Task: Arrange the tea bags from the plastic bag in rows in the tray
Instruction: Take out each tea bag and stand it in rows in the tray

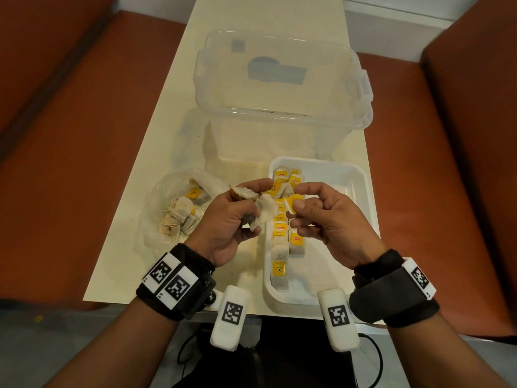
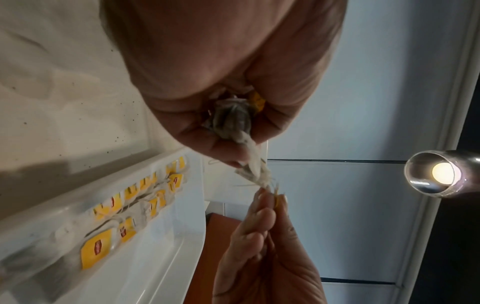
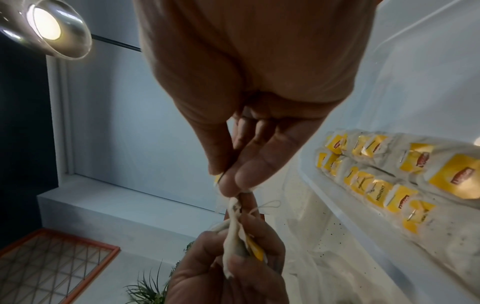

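My left hand (image 1: 237, 208) grips a bunch of tea bags (image 1: 260, 212) above the table, between the plastic bag and the tray. In the left wrist view the tea bags (image 2: 233, 121) show squeezed in its curled fingers. My right hand (image 1: 310, 208) pinches a yellow tag (image 1: 292, 204) of one of them over the tray's left side. The white tray (image 1: 355, 177) holds two rows of tea bags (image 1: 282, 233) with yellow tags along its left wall. The clear plastic bag (image 1: 165, 211) lies at the left with several tea bags inside.
A large clear lidded box (image 1: 279, 79) stands behind the tray on the cream table (image 1: 117, 261). Red-brown seats (image 1: 70, 121) flank the table on both sides. The tray's right half (image 1: 335, 197) is bare.
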